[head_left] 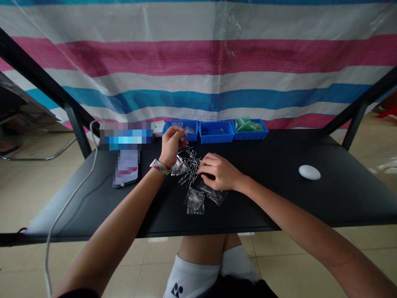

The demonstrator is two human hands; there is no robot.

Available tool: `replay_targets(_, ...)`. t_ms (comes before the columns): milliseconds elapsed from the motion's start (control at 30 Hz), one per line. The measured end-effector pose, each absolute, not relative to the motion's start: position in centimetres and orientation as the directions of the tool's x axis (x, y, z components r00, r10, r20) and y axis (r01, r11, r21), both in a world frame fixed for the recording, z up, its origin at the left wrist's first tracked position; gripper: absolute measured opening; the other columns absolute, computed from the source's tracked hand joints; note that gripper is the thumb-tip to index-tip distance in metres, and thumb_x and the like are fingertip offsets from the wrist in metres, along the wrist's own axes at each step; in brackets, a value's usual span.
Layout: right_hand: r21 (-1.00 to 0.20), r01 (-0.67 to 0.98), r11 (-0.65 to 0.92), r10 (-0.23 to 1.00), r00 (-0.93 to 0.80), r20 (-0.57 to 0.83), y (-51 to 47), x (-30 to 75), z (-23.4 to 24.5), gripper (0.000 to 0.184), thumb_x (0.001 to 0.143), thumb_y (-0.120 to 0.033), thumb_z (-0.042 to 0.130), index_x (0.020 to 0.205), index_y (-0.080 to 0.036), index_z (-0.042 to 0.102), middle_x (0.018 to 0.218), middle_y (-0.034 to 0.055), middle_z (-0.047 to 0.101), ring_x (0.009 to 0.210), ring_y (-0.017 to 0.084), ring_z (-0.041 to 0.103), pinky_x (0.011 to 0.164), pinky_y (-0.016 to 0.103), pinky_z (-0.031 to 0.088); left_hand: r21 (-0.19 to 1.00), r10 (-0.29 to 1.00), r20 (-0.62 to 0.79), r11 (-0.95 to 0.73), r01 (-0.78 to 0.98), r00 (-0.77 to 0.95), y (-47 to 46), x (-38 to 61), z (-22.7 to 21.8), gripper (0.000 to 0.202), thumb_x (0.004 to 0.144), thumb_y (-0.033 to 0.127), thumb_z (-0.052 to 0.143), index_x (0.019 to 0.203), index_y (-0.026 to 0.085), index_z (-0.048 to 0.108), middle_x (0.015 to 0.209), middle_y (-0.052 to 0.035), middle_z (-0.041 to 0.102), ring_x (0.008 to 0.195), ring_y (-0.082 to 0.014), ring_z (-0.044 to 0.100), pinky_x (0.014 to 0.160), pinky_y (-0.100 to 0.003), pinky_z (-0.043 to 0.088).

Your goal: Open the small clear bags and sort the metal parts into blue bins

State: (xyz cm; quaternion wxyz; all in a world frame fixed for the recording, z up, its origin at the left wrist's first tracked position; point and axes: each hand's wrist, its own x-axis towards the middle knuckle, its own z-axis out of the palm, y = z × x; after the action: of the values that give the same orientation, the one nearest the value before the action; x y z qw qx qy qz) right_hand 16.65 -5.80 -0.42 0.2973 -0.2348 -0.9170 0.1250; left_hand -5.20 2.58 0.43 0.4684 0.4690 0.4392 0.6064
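Note:
A loose pile of thin metal pins, rivet-like in shape, lies on the black table between my hands. My left hand is raised at the pile's far left, in front of the left blue bin, its fingers curled; whatever they hold is hidden. Over the right side of the pile, my right hand has its fingertips bent down close to the thumb among the pins. What it grips is too small to tell. A crumpled clear bag touches the pile's left side. Nearer me lies a small clear bag, and another bag with pins is partly under my right hand.
Along the back stand a left blue bin with clear bags, a middle blue bin with a few pins, and a right blue bin with green packets. A phone and white cable lie left; a white oval object sits right.

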Motion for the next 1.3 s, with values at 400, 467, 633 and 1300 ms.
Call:
replay_targets(400, -0.468, 0.339, 0.816, 0.516, -0.792, 0.326, -5.7, 17.3, 0.8, 0.028, 0.083, -0.022, 0.084, 0.11, -0.02, 0.078, 0.091, 0.0042, 0.073, 0.096, 0.024, 0.061, 0.095, 0.04, 0.041, 0.97, 0.976, 0.205, -0.212, -0.116, -0.068, 1.8, -4.4, 0.7, 0.014, 0.078, 0.025, 0.067, 0.089, 0.018, 0.06, 0.073, 0.0025, 0.064, 0.05, -0.007, 0.058, 0.049, -0.019, 0.05)
replay_targets(467, -0.51, 0.325, 0.796, 0.523, -0.794, 0.309, -5.6, 17.3, 0.7, 0.028, 0.083, -0.018, 0.083, 0.11, -0.021, 0.078, 0.089, 0.0024, 0.073, 0.095, 0.023, 0.062, 0.094, 0.039, 0.041, 0.97, 0.977, 0.204, -0.211, -0.121, -0.067, 1.9, -4.3, 0.6, 0.013, 0.079, 0.024, 0.067, 0.088, 0.018, 0.06, 0.073, 0.0024, 0.064, 0.05, -0.007, 0.058, 0.049, -0.019, 0.05)
replay_targets(633, -0.594, 0.301, 0.746, 0.554, -0.775, 0.303, -5.1, 17.3, 0.1, 0.024, 0.085, -0.009, 0.08, 0.105, -0.023, 0.08, 0.082, 0.0, 0.074, 0.092, 0.021, 0.063, 0.096, 0.04, 0.041, 0.97, 0.978, 0.205, -0.209, -0.124, -0.046, 1.6, -4.1, 0.6, 0.014, 0.081, 0.025, 0.068, 0.09, 0.018, 0.06, 0.074, 0.0021, 0.064, 0.051, -0.0073, 0.059, 0.05, -0.019, 0.05)
replay_targets(1300, -0.95, -0.249, 0.19, 0.966, -0.123, 0.225, -2.7, 18.0, -0.4, 0.032, 0.076, -0.04, 0.089, 0.099, -0.022, 0.077, 0.085, -0.0029, 0.067, 0.059, 0.009, 0.059, 0.059, 0.027, 0.051, 0.997, 0.85, 0.048, -0.069, 0.021, 0.525, -1.5, -2.2, 2.5, 0.042, 0.099, 0.057, 0.061, 0.104, 0.016, 0.065, 0.067, -0.0033, 0.07, 0.045, -0.0143, 0.063, 0.043, -0.022, 0.045)
